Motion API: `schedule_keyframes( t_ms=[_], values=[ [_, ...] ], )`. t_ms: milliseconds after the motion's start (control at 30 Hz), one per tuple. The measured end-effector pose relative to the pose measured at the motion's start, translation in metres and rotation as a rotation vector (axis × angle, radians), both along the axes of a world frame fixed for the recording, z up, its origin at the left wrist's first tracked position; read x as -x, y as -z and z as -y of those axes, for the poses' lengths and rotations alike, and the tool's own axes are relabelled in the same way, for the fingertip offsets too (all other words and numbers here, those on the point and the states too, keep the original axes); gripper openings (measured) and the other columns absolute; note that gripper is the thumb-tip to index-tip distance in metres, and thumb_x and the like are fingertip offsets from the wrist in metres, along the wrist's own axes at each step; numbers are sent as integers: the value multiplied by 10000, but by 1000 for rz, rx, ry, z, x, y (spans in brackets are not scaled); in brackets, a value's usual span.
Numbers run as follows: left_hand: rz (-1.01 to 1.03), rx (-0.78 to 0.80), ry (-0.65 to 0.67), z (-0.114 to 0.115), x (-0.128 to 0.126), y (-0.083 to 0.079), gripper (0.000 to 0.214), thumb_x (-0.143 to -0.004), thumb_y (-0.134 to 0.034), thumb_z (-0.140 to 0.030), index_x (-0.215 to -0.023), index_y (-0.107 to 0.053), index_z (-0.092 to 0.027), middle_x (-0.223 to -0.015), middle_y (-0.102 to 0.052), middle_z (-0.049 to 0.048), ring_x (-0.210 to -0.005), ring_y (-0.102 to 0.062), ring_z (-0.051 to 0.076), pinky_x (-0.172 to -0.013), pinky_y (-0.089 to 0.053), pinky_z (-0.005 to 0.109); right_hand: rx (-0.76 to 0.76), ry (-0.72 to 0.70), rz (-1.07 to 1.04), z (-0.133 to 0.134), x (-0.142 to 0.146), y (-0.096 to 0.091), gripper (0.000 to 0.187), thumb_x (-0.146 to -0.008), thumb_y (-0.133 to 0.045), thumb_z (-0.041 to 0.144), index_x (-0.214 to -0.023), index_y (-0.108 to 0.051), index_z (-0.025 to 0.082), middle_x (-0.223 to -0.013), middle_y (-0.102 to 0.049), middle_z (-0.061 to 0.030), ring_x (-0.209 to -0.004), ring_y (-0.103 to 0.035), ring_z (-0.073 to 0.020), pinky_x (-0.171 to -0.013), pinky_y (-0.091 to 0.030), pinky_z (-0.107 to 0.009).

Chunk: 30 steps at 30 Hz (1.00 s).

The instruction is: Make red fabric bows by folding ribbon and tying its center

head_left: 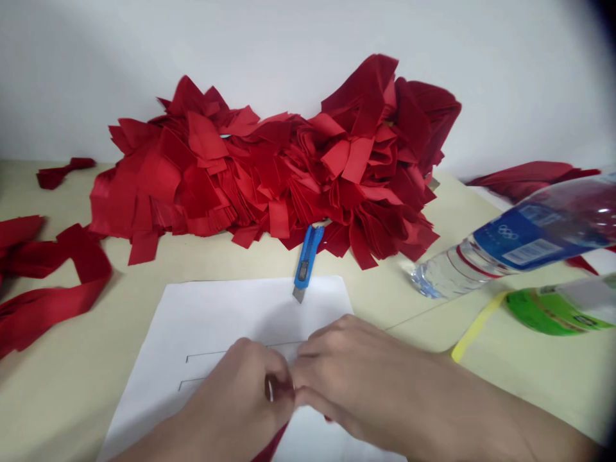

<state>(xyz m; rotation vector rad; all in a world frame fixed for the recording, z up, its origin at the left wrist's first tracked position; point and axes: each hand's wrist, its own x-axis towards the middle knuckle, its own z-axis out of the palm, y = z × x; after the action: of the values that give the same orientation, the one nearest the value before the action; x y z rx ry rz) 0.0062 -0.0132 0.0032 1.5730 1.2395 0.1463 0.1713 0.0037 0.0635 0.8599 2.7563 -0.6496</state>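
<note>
The left hand (233, 401) and right hand (359, 378) meet together, pinching a red strip (273, 444) over the white paper (226, 314), with a blue utility knife (305, 256) at the paper's far edge.

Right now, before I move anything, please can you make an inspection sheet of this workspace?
Surface: pale cream tabletop.
Job's things: white paper sheet with drawn black lines; red strip under the hands; blue utility knife across the paper's far edge, blade showing.
Clutter: heap of red cloth pieces; loose red strips; tilted plastic water bottle; green object; yellow strip.
Grippers: left hand and right hand meet over the paper; grip hidden.
Cables: nothing seen.
Surroundings: white wall; more red cloth far right.
</note>
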Motion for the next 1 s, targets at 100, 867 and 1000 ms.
schedule_keyframes(
  t_ms=[100, 867, 1000],
  values=[
    [31, -48, -116, -7, 2, 4, 181, -673, -491, -200, -497, -518, -169, -474, -435, -47, -480, -342, 100, -449, -237, 229, -344, -26, 30, 12, 6, 3, 118, -706, -558, 36, -679, -609, 139, -661, -609, -30, -559, -514, -155, -489, -345, -285],
    [686, 380, -451, -36, 20, 6, 185, -739, -658, -287, -623, -600, -155, -533, -362, -59, -496, -231, 65, -456, -208, 198, -17, 582, -449, -17, -4, 16, 162, -824, -498, 132, -756, -636, 184, -674, -572, 39, -573, -455, -71, -585, -345, -218],
    [769, 462, -433, -37, 20, 12, 227, -716, -690, -308, -595, -582, -149, -545, -381, -48, -492, -221, 64, -429, -193, 190, 231, 624, -588, -20, -7, 19, 157, -845, -513, 211, -766, -648, 196, -596, -478, 55, -542, -386, -57, -541, -324, -194]
  ],
)
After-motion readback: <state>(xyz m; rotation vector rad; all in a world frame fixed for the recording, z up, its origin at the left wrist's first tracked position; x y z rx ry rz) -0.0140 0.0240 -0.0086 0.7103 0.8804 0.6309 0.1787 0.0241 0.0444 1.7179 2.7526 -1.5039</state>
